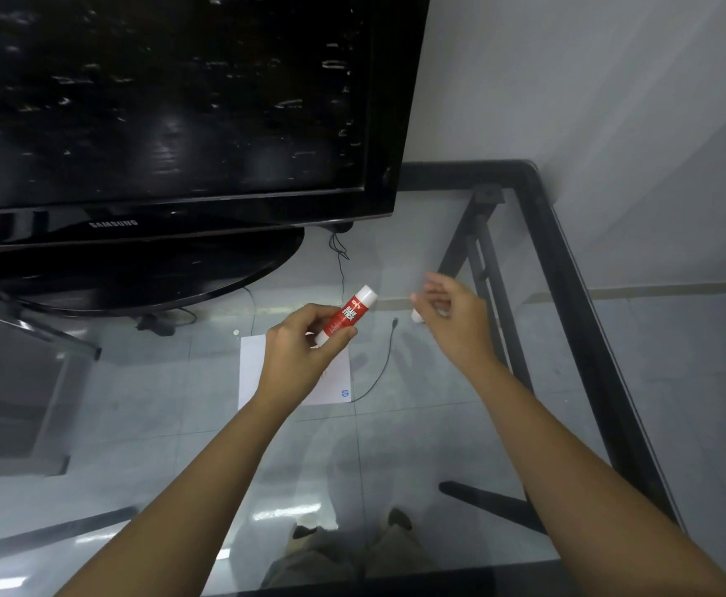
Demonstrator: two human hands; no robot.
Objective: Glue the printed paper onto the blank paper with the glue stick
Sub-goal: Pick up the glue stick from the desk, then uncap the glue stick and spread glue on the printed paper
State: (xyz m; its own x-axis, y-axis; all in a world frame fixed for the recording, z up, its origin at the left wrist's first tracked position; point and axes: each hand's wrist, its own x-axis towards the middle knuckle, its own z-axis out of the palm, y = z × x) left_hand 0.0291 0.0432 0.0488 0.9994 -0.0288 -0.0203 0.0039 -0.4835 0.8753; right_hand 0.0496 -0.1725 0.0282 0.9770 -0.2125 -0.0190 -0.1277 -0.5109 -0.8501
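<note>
Found glue stick (346, 316) at frame centre, pinched in left hand (296, 355) above white sheet (251, 368) on glass table (568, 252), tilted toward right hand (452, 312), likely for uncapping. Noted right hand loosely curled, blurred, right of centre; cannot tell whether holding anything.

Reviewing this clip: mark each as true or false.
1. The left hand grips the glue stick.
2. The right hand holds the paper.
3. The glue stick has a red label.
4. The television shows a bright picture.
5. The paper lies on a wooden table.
1. True: the left hand grips the glue stick.
2. False: the right hand is off to the side; the paper lies flat, below the left hand.
3. True: red label, white ends.
4. False: the television screen is dark.
5. False: the table is glass with a black frame; the floor shows through.
</note>
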